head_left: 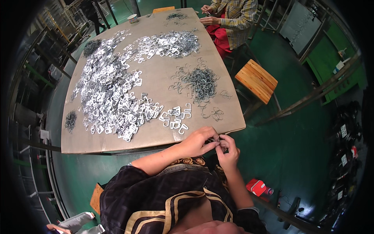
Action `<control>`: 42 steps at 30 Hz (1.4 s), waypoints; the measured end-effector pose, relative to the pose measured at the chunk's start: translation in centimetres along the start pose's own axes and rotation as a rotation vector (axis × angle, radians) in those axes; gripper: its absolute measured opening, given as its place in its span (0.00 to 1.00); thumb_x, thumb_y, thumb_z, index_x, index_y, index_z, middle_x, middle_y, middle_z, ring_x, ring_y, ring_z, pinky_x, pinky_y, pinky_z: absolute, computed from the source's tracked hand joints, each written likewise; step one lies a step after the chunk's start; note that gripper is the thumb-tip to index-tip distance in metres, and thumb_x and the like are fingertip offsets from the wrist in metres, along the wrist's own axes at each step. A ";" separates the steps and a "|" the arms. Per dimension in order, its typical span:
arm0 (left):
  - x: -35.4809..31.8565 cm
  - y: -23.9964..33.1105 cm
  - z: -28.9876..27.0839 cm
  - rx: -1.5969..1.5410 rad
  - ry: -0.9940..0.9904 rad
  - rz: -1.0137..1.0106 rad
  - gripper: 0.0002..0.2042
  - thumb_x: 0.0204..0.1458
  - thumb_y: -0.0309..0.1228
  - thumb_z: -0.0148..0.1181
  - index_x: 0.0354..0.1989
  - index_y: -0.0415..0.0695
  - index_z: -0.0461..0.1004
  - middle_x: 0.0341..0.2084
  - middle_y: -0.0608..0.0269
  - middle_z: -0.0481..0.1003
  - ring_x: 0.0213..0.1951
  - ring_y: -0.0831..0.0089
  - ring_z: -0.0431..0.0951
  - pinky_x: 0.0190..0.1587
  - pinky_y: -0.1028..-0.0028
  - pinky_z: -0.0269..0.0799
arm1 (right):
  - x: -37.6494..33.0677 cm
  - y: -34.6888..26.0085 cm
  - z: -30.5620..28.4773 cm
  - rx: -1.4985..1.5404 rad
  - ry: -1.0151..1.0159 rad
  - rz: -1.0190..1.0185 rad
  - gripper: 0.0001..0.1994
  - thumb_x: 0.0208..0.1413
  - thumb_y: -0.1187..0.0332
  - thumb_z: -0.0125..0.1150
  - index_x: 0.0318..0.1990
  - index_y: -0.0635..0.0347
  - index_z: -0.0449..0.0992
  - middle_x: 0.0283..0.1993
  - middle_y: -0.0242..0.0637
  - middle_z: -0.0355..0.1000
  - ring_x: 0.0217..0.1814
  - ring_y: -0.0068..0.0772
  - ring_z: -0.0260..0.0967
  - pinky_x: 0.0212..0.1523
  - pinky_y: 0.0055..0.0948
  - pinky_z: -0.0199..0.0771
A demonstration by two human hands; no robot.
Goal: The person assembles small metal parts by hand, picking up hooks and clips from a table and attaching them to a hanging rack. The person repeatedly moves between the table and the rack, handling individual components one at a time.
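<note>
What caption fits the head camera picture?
Left hand and right hand meet by a table heaped with shiny pieces.

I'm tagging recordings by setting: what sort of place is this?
Probably a factory workshop: heaps of shiny pieces and wire bits lie on a big table, with a co-worker at its far right side.

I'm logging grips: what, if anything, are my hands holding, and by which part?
Left hand and right hand seemingly pinch something small between fingertips; its kind and gripped part cannot be told.
</note>
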State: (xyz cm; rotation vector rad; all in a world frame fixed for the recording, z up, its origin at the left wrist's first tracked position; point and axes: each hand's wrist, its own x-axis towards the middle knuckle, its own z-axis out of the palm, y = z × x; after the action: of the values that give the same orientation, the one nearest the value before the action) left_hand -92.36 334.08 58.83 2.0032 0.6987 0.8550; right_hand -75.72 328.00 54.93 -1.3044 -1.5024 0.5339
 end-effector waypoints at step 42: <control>-4.3 -1.2 0.7 0.065 0.126 0.099 0.06 0.46 0.20 0.63 0.32 0.37 0.73 0.32 0.55 0.77 0.37 0.58 0.78 0.41 0.67 0.72 | 6.9 5.8 10.9 -0.189 -0.760 -0.134 0.12 0.46 0.72 0.66 0.41 0.52 0.76 0.44 0.41 0.65 0.52 0.47 0.64 0.54 0.39 0.64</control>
State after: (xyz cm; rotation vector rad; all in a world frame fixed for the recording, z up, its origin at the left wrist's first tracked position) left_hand -94.64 331.23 56.13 2.0693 0.7105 1.0357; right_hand -81.95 339.14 48.84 -1.1827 -2.2908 0.8762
